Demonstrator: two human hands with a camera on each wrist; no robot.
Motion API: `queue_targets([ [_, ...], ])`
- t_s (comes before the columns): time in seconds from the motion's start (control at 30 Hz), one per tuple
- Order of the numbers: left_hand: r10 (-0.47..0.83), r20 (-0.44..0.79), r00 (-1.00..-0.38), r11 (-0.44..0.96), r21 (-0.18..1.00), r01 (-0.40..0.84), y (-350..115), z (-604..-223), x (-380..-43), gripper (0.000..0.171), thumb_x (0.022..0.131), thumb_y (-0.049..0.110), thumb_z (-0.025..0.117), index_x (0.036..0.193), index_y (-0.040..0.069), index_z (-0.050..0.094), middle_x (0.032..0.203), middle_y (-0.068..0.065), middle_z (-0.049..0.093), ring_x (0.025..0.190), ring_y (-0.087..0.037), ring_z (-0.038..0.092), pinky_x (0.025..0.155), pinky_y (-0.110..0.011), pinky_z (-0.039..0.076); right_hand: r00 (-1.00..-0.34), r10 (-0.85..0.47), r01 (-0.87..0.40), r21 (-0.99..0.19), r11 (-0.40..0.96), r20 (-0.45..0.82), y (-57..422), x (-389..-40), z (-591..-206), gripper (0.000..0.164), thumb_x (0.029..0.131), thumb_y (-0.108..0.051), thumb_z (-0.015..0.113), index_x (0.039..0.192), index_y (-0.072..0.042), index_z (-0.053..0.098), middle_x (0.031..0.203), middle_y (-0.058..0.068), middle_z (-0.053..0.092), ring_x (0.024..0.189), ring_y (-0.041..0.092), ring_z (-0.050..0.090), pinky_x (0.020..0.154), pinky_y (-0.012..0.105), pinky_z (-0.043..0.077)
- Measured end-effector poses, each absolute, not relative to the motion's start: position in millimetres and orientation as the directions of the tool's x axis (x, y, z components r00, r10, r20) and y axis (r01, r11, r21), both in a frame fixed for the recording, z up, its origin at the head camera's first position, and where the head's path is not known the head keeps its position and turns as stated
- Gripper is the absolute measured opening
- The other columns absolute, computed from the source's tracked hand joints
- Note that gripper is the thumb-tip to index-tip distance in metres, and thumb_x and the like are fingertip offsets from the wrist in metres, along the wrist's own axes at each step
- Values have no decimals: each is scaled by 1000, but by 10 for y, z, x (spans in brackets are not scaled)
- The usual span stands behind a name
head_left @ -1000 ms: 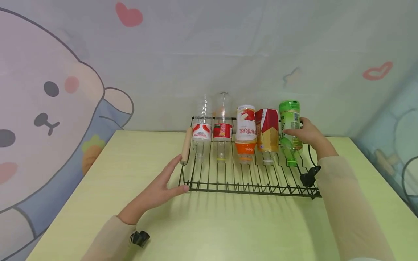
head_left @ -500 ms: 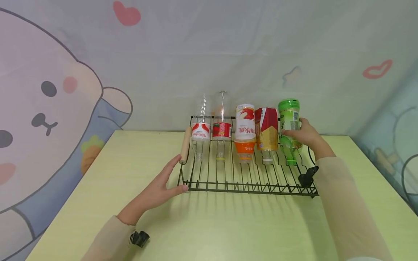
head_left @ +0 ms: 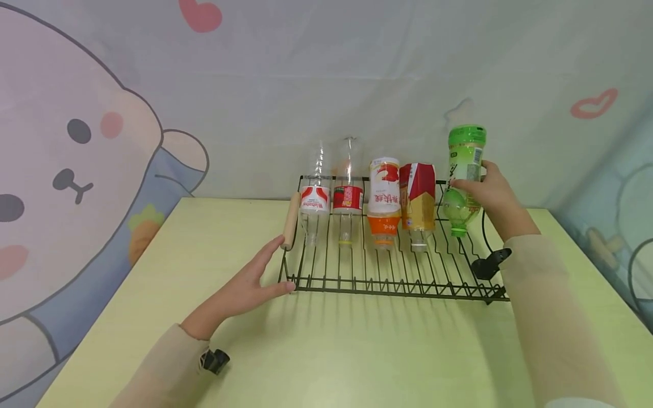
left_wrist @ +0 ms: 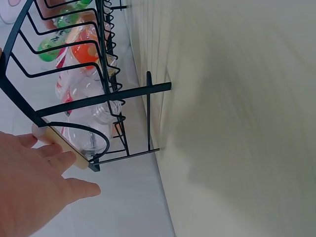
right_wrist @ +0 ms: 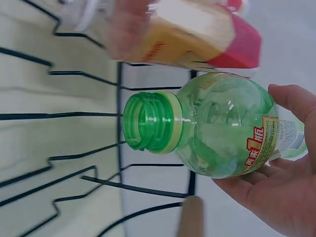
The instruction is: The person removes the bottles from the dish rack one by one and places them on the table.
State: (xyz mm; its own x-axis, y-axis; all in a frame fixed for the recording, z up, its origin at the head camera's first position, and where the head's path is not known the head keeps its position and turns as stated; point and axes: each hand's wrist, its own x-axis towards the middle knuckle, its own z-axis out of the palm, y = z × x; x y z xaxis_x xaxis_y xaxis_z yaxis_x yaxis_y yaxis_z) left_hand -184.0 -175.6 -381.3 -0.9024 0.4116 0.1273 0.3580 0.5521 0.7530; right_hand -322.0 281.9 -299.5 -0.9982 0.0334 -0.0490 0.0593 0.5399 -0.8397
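Observation:
My right hand (head_left: 502, 198) grips a green plastic bottle (head_left: 465, 150) round its label, neck down, above the right end of a black wire rack (head_left: 393, 289). In the right wrist view the green bottle's (right_wrist: 227, 128) capless mouth faces the camera, with rack wires behind it. My left hand (head_left: 250, 286) has its fingers spread at the rack's left side, fingertips at the wooden handle (head_left: 291, 221). The left wrist view shows that hand (left_wrist: 44, 182) against the handle (left_wrist: 64, 145).
Several more bottles lie neck down along the rack: two clear ones (head_left: 315, 199) (head_left: 348, 198), a white and orange one (head_left: 384, 195) and a red and gold one (head_left: 418, 195). The rack stands on a pale table (head_left: 357, 362) before a printed cloth backdrop (head_left: 326, 79).
My right hand has lifted the green bottle up and slightly right, away from the rack and the red and gold bottle. The left hand has stayed at the handle.

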Motion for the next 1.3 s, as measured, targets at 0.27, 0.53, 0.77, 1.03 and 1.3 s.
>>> queue_targets([
  [0.27,445,102,-890,626,675,391,-1782,-3646,-1861,92,87,42,69,154,9,17,159,-12,16,146,-34,15,114,-61,4,-999,-17,-50,-806,589,50,2794,-3105,-2636,100,92,-50,55,153,-8,-11,148,32,26,128,46,37,102,61,33],
  [0.53,434,156,-887,717,537,445,-1830,-3191,-1923,86,89,46,65,153,8,22,159,-11,20,146,-32,17,116,-58,7,-991,-101,-134,-795,591,92,2584,-2933,-2310,99,90,-50,59,155,-12,-5,151,25,28,128,41,42,103,59,35],
  [0.77,494,369,-787,730,315,606,-1747,-2741,-1975,76,88,35,69,149,8,32,156,-11,28,141,-34,29,111,-57,26,-976,-185,-208,-763,612,117,2326,-2703,-2111,92,91,-46,62,156,-18,4,145,21,41,119,36,51,89,49,46],
  [1.03,611,584,-534,645,24,764,-1501,-2478,-2034,69,85,30,71,142,5,42,146,-16,40,133,-33,38,112,-56,23,-947,-293,-289,-743,603,131,2028,-2450,-2044,90,90,-37,67,155,-18,9,141,19,45,115,33,54,90,49,47],
  [1.3,635,643,-429,611,-78,788,-1344,-2435,-2041,68,83,27,73,139,4,43,143,-18,40,132,-33,37,111,-60,21,-907,-401,-363,-723,588,129,1784,-2262,-2117,80,89,-30,70,152,-18,21,137,12,51,110,30,59,87,49,50],
])
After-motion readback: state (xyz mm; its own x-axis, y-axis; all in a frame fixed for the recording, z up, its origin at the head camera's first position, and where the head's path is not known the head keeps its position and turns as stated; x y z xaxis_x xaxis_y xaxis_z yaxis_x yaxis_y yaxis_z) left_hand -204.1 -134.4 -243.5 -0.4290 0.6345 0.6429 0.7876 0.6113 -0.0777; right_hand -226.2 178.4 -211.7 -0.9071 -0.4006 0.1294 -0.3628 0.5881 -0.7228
